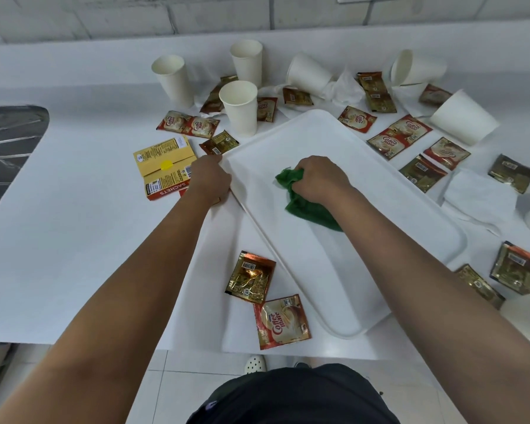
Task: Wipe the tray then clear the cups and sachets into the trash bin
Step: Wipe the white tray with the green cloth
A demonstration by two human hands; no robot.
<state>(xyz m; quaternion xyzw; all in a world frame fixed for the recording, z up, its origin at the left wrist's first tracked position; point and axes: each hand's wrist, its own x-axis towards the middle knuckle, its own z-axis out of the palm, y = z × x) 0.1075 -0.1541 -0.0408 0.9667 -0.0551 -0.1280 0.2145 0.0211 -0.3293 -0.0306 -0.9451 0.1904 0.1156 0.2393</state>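
Green cloth (303,203) bunched in right hand (320,179) grip on white tray (380,240), left hand (210,180) clasping tray's edge.

Matt white plastic tray (334,270), rough green cloth (306,206), glossy foil sachets (251,277).

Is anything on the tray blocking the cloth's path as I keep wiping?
Nothing visible does. The tray is bare apart from the green cloth gripped by the right hand. The left hand holds its left rim; cups and sachets lie outside it.
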